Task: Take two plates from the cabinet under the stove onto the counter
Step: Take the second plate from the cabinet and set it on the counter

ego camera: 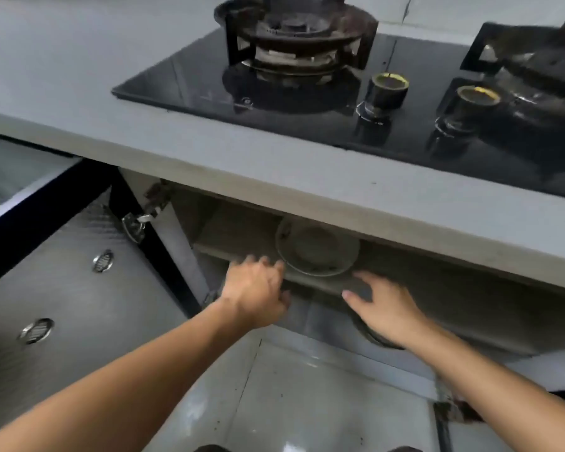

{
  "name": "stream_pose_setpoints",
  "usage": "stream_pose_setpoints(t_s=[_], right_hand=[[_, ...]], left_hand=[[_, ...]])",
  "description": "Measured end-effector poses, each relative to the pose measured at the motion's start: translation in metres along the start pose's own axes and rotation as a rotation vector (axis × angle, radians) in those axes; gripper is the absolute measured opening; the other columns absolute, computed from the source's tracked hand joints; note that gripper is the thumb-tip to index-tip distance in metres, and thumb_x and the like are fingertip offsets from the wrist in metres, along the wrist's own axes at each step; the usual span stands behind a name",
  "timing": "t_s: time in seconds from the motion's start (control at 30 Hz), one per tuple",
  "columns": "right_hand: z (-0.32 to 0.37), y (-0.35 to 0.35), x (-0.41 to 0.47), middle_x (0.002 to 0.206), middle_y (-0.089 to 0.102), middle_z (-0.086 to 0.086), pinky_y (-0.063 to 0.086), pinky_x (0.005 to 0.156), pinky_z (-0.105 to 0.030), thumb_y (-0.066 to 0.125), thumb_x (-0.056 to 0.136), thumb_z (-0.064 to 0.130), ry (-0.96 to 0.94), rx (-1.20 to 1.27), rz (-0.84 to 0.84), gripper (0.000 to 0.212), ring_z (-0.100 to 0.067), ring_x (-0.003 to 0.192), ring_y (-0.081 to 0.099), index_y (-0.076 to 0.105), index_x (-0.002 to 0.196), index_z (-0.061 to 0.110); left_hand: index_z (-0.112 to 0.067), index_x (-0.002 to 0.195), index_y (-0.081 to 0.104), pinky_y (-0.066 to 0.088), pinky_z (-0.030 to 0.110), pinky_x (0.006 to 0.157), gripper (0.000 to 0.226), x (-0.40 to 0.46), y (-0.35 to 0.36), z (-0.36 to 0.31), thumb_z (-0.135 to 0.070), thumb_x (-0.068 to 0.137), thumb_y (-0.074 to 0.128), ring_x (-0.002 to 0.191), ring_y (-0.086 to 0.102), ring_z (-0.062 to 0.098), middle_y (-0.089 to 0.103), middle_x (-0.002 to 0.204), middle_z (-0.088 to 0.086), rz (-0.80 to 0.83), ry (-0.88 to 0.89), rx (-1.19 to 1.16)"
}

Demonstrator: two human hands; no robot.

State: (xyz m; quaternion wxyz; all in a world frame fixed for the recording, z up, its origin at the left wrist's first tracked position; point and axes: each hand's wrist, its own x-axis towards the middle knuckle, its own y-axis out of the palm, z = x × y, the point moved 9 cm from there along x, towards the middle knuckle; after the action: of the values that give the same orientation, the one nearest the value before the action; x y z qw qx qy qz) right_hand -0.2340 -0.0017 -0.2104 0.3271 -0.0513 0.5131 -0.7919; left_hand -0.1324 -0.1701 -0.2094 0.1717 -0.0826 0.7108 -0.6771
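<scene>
A stack of pale plates (pixel 317 249) sits on the upper shelf (pixel 238 239) of the open cabinet under the stove. My left hand (pixel 258 291) is at the shelf's front edge, its fingertips touching or nearly touching the left rim of the plates. My right hand (pixel 385 305) reaches in just below and right of the plates, fingers spread, holding nothing. Whether the left fingers grip the rim is unclear. The grey counter (pixel 144 125) runs above the cabinet.
A black glass gas stove (pixel 307 93) with two burners and two knobs (pixel 385 93) sits in the counter. The metal cabinet door (pixel 62 288) hangs open at the left. A dark round object (pixel 372 337) lies lower in the cabinet. Tiled floor (pixel 291 402) lies below.
</scene>
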Motion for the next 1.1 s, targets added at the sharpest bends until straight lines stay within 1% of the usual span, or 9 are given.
stream_pose_setpoints(t_s=[0.13,0.27,0.37,0.47,0.57,0.67,0.77,0.97,1.1], right_hand=[[-0.031,0.023,0.06,0.115,0.068,-0.01,0.05,0.088,-0.035,0.059,0.087,0.032,0.001,0.131,-0.129,0.034,-0.031,0.107,0.062,0.062,0.118,0.018],[-0.066,0.032,0.107,0.117,0.067,-0.019,0.049,0.092,-0.045,0.061,0.088,0.022,0.054,0.172,-0.286,0.035,-0.035,0.106,0.063,0.061,0.119,0.004],[-0.083,0.038,0.128,0.118,0.066,-0.018,0.049,0.093,-0.043,0.061,0.088,0.023,0.068,0.206,-0.333,0.037,-0.033,0.11,0.061,0.061,0.121,0.005],[-0.094,0.039,0.138,0.098,0.072,-0.019,0.048,0.073,-0.032,0.062,0.088,0.021,0.096,0.312,-0.368,0.023,-0.03,0.087,0.066,0.069,0.1,0.002],[-0.102,0.049,0.146,0.071,0.067,-0.015,0.044,0.041,-0.016,0.06,0.09,0.017,0.188,0.573,-0.323,0.021,-0.019,0.053,0.061,0.068,0.083,-0.001],[-0.109,0.059,0.15,0.059,0.059,-0.008,0.03,0.026,-0.009,0.057,0.092,0.017,0.296,0.732,-0.261,0.022,-0.003,0.028,0.051,0.058,0.071,0.01],[-0.106,0.066,0.149,0.061,0.059,-0.006,0.033,0.028,-0.01,0.056,0.093,0.019,0.356,0.783,-0.177,0.021,-0.001,0.027,0.05,0.055,0.073,0.014],[-0.094,0.064,0.144,0.067,0.058,-0.011,0.04,0.028,-0.012,0.051,0.095,0.008,0.372,0.879,-0.189,0.018,-0.015,0.048,0.056,0.053,0.077,0.009],[-0.093,0.065,0.136,0.071,0.058,-0.013,0.042,0.029,-0.012,0.052,0.094,0.005,0.379,0.927,-0.196,0.016,-0.019,0.058,0.056,0.053,0.078,0.008]], left_hand=[[-0.012,0.098,0.065,0.041,0.029,0.065,0.042,0.056,0.045,0.027,-0.048,0.076,0.057,0.083,0.063,0.028,0.066,0.087,0.008,-0.045,-0.159,-0.184],[-0.015,0.118,0.058,0.052,0.039,0.08,0.055,0.116,0.085,0.045,-0.052,0.077,0.056,0.101,0.061,0.033,0.063,0.117,0.015,-0.026,-0.198,-0.367],[-0.016,0.115,0.061,0.045,0.034,0.073,0.053,0.142,0.092,0.051,-0.052,0.077,0.055,0.101,0.061,0.037,0.064,0.115,0.017,-0.139,-0.244,-0.419],[-0.012,0.112,0.062,0.038,0.032,0.07,0.045,0.155,0.096,0.058,-0.043,0.08,0.058,0.101,0.06,0.038,0.065,0.113,0.019,-0.214,-0.32,-0.56],[-0.003,0.113,0.062,0.052,0.039,0.08,0.044,0.163,0.105,0.065,-0.036,0.083,0.061,0.1,0.062,0.039,0.065,0.112,0.023,-0.171,-0.387,-0.833],[0.0,0.103,0.061,0.059,0.031,0.053,0.022,0.163,0.111,0.067,-0.012,0.085,0.062,0.078,0.067,0.029,0.068,0.092,0.018,-0.13,-0.464,-1.217],[-0.007,0.085,0.06,0.053,0.025,0.043,0.006,0.156,0.107,0.065,-0.001,0.084,0.063,0.067,0.063,0.02,0.064,0.077,0.008,-0.103,-0.476,-1.361],[-0.003,0.107,0.056,0.054,0.033,0.056,0.023,0.153,0.105,0.065,0.01,0.088,0.052,0.078,0.065,0.025,0.064,0.097,0.015,-0.024,-0.476,-1.445],[-0.005,0.081,0.058,0.053,0.033,0.054,0.026,0.142,0.113,0.069,0.017,0.086,0.047,0.069,0.063,0.021,0.063,0.081,0.011,0.027,-0.494,-1.468]])
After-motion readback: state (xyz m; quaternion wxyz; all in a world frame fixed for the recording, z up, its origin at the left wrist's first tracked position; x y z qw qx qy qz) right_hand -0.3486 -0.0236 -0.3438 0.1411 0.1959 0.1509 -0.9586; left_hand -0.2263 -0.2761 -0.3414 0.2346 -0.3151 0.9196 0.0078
